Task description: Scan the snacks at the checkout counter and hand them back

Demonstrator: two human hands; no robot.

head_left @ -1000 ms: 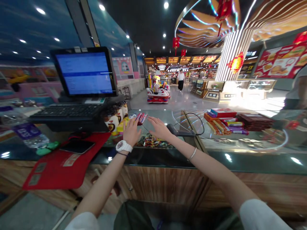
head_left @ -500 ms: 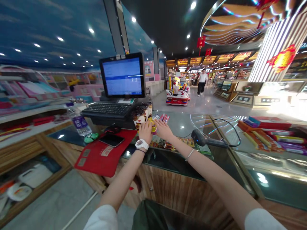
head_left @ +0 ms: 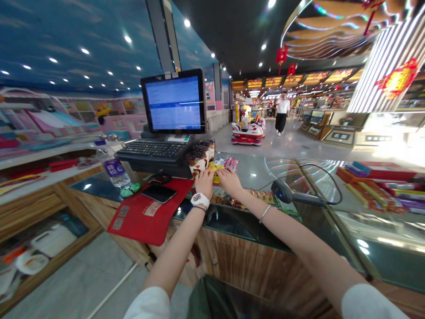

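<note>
Both my hands rest on a yellow packet (head_left: 216, 172) on the glass counter (head_left: 259, 173). My left hand (head_left: 204, 181), with a white watch at the wrist, curls its fingers on the packet's left side. My right hand (head_left: 229, 179) presses on the packet's right side, fingers bent over it. Just behind stand cups with dark lids (head_left: 199, 160) and several red snack sticks (head_left: 231, 163).
A till screen (head_left: 174, 104) and keyboard (head_left: 152, 150) stand at the left, with a red mat (head_left: 146, 212), a phone (head_left: 158, 193) and a water bottle (head_left: 114, 170). A barcode scanner (head_left: 287, 192) lies right. Stacked snack bars (head_left: 378, 186) fill the far right. A person (head_left: 282, 115) walks in the aisle.
My head turned left and the view shifted. Both hands moved forward from hovering open over the counter and closed in together on the yellow packet.
</note>
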